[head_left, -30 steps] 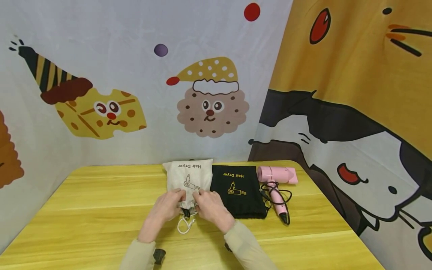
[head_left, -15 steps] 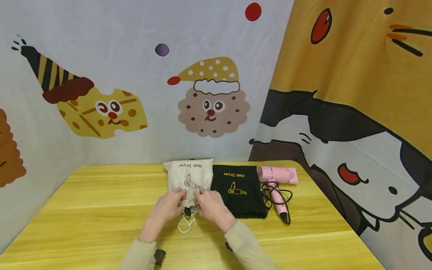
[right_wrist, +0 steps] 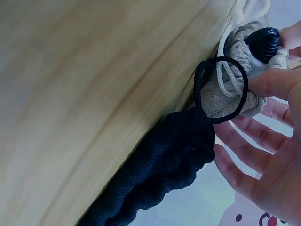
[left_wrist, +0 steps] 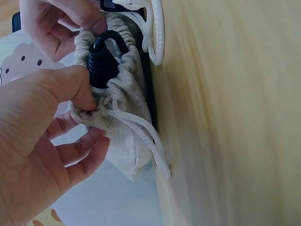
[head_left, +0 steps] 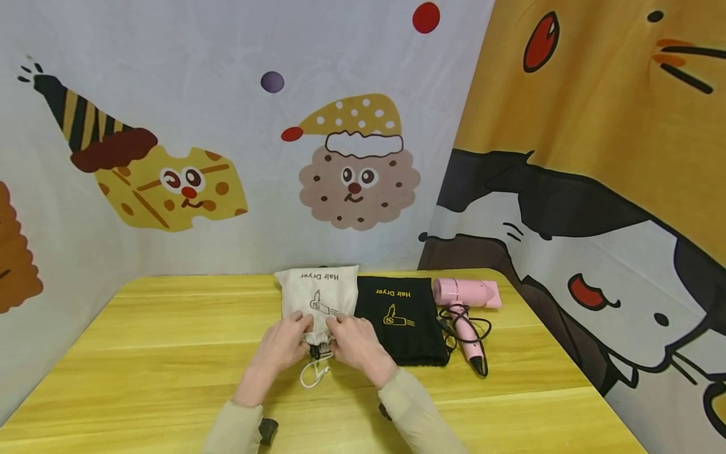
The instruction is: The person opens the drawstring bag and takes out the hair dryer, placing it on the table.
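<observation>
A cream drawstring bag [head_left: 317, 287] printed "Hair Dryer" lies on the table, its lettering upside down in the head view. My left hand [head_left: 282, 343] pinches one side of the gathered mouth between thumb and fingers. On the opposite side, my right hand [head_left: 360, 347] pinches the rim too. A black ribbed cord sleeve [left_wrist: 102, 68] pokes out of the mouth between the two thumbs. The white drawstring [left_wrist: 157, 37] hangs loose in loops at the near end. Whatever else the bag contains is hidden by the cloth.
A black "Hair Dryer" bag [head_left: 397, 343] lies against the cream one on its right, its black cord loop [right_wrist: 244, 89] close to my right fingers. Farther right lies a pink hair dryer [head_left: 467, 293] with its black cable wound round the handle. A printed curtain [head_left: 227, 113] hangs behind the table.
</observation>
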The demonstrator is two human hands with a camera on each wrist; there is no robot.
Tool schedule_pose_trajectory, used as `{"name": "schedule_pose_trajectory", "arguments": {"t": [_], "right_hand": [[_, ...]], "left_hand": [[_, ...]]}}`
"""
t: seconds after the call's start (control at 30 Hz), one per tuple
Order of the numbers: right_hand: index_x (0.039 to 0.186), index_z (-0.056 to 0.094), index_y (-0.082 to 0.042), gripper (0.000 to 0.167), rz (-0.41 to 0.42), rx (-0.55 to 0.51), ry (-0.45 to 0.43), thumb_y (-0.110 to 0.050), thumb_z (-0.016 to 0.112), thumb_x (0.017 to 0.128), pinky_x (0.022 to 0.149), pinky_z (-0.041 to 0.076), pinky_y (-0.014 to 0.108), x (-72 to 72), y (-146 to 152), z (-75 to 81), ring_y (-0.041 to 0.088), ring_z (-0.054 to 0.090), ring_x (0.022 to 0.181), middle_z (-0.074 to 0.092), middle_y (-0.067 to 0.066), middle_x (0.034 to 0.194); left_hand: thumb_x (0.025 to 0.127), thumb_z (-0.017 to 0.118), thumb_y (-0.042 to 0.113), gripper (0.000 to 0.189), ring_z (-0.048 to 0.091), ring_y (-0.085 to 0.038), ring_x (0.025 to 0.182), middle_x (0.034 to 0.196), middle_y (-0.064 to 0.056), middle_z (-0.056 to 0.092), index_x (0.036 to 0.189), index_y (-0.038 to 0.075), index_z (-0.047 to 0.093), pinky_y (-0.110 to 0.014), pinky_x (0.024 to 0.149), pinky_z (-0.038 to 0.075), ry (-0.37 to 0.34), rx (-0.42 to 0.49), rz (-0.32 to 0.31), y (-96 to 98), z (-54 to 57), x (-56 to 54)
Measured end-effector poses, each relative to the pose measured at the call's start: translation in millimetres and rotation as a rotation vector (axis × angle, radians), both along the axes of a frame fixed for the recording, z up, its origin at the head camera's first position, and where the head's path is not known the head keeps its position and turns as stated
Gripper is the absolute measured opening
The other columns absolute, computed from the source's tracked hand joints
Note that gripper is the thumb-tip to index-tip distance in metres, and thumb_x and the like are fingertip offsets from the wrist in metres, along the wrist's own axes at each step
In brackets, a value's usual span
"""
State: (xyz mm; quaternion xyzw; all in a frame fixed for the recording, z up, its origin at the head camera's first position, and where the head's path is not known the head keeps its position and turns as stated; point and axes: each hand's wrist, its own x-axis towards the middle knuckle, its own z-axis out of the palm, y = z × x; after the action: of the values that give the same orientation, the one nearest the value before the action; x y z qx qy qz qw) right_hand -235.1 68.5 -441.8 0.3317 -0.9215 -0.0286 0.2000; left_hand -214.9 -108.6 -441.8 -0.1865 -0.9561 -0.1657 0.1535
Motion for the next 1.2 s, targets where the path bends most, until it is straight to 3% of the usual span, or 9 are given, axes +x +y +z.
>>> {"name": "schedule_pose_trajectory", "arguments": {"t": [0.3, 0.83, 1.2], "right_hand": [[0.088, 0.059, -0.019, 0.016, 0.008, -0.032, 0.011, -0.019, 0.071, 0.077, 0.044, 0.038, 0.026, -0.7, 2.9, 1.6, 0.014, 0.054, 0.056, 0.055, -0.004, 0.071], [0.081, 0.057, -0.019, 0.013, -0.008, -0.023, 0.003, -0.018, 0.07, 0.077, 0.044, 0.033, 0.024, -0.7, 7.4, 1.9, 0.013, 0.051, 0.053, 0.053, -0.004, 0.069], [0.079, 0.056, -0.018, 0.015, -0.019, -0.013, 0.019, -0.017, 0.07, 0.076, 0.043, 0.029, 0.023, -1.0, 6.9, 0.3, 0.012, 0.048, 0.051, 0.05, -0.004, 0.068]], "left_hand": [[0.065, 0.072, -0.001, 0.029, 0.044, -0.013, 0.061, 0.077, 0.001, 0.047, 0.08, 0.013, 0.052, -0.024, 0.051, 0.039, -0.008, 0.013, 0.012, -2.5, 2.0, -0.1], [0.067, 0.07, -0.001, 0.025, 0.043, -0.012, 0.062, 0.076, 0.0, 0.047, 0.078, 0.013, 0.053, -0.022, 0.053, 0.039, -0.044, 0.042, 0.03, -7.2, 3.3, 1.2], [0.072, 0.071, 0.004, 0.023, 0.04, -0.011, 0.058, 0.072, 0.001, 0.045, 0.077, 0.013, 0.05, -0.021, 0.049, 0.036, 0.031, 0.033, 0.05, -7.2, 0.5, 0.0]]}}
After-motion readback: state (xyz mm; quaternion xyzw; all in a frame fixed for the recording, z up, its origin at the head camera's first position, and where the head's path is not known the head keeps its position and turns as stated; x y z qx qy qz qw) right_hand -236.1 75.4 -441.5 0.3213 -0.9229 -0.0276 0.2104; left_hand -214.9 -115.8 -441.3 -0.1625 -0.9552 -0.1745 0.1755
